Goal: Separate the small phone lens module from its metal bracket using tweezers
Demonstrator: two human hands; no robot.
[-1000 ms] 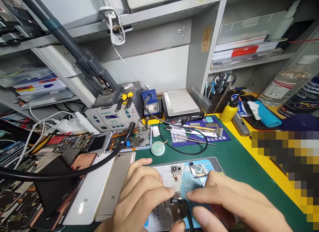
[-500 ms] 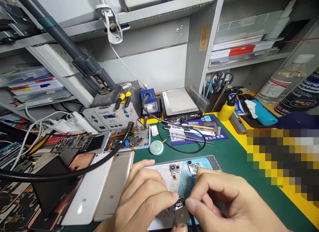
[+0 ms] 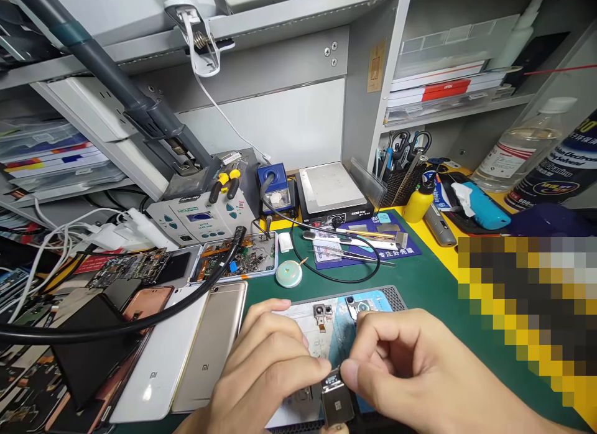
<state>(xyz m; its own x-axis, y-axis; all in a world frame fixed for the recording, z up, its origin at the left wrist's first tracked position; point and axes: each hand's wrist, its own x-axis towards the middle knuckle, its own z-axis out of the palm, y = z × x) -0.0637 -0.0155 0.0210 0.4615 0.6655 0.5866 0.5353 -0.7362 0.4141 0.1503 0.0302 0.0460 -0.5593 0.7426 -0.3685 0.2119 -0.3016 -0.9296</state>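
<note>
Between my hands is a small dark rectangular electronic part [image 3: 337, 404], with a shiny metal face, a tiny square code and white print near its top. My left hand [image 3: 270, 365] grips it between a fingertip at its top and the thumb at its lower edge. The thumb and index finger of my right hand [image 3: 405, 365] pinch at its upper right corner; what exactly sits between them is hidden. Beneath both hands lies a white-and-blue work pad [image 3: 298, 316]. A small camera module [image 3: 321, 314] and another module [image 3: 361, 306] rest on it.
Two phone back shells [image 3: 153, 359] and loose boards [image 3: 128, 266] lie to the left, crossed by a black hose [image 3: 140, 331]. Behind are a round greenish disc [image 3: 288, 273], a soldering station [image 3: 200, 216], a hot plate [image 3: 332, 188], tweezers [image 3: 354, 255] and a yellow bottle [image 3: 418, 203].
The small part has tilted, so its metal face looks darker and its code shows. My right fingers have shifted slightly left and up against its corner. The whole view has moved a little.
</note>
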